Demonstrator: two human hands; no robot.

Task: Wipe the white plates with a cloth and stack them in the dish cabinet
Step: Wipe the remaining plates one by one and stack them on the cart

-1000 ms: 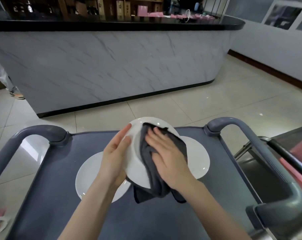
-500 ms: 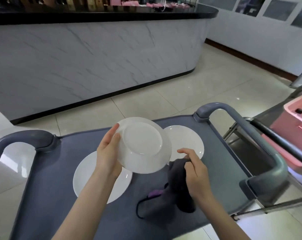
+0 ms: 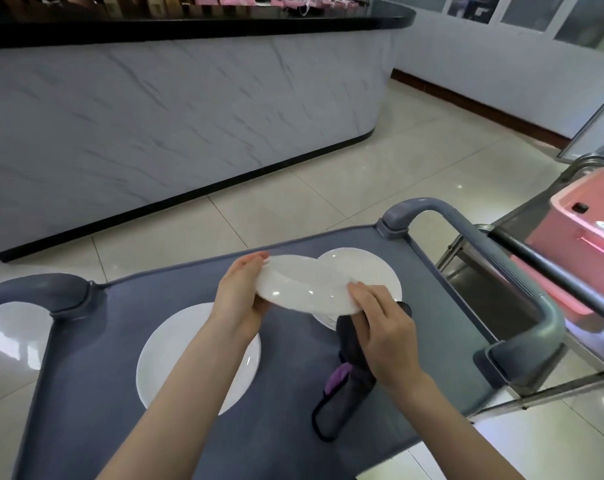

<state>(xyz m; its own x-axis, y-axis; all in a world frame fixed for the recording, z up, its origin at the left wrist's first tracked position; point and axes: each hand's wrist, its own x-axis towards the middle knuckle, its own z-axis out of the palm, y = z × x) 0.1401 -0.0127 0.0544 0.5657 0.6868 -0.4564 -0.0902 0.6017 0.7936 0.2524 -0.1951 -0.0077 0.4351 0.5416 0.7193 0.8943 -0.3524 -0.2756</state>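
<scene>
**Plate levelled between both grips**

My left grip (image 3: 240, 299) clasps the left rim of the white plate (image 3: 304, 289), its thumb hidden beneath. My right grip (image 3: 383, 337) clutches the dark cloth (image 3: 357, 389), fingertips on the plate's other rim, thumb out of sight. Just beyond the right grip, a second plate (image 3: 366, 268) is half covered. My left forearm crosses a third plate (image 3: 176, 355) nearer me than the left grip. The tabletop (image 3: 96, 375) edge and grey handle (image 3: 501, 271) stand right of the right grip, apart from it. Half a second ago the plate stood tilted in the left grip alone, and the right grip sat lower on the cloth.
</scene>
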